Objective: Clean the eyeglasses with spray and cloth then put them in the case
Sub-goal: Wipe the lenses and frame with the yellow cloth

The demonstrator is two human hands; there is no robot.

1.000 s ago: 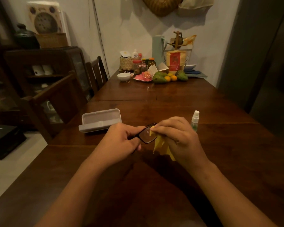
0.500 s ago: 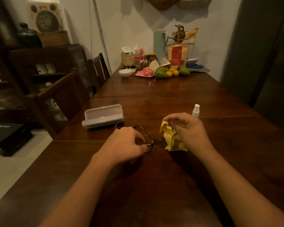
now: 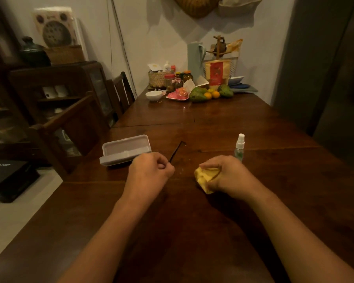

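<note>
Gripping the glasses (image 3: pixel 175 152), the left hand (image 3: pixel 150 170) sat just right of the open case (image 3: pixel 125 152), nearer it than the right hand (image 3: pixel 227 174) clutching the cloth (image 3: pixel 204 177).

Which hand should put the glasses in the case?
Left. The left hand grips the eyeglasses right beside the case; the right hand holds the yellow cloth, farther from it.
</note>
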